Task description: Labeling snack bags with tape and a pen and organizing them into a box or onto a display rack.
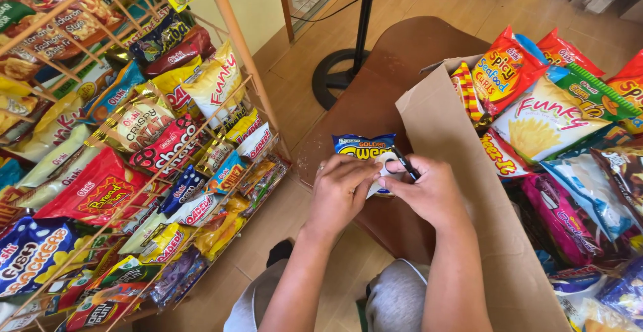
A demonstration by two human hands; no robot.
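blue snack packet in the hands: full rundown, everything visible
The small snack packet is glossy blue plastic film with yellow lettering and a white lower part. Both hands hold it over a brown table: the left hand covers its lower left, the right hand its right side while gripping a black pen against it.

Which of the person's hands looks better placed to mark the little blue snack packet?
Probably the right hand: it grips a black pen whose tip rests against the blue snack packet. The left hand carries no pen and steadies the packet from the other side, above the brown table.
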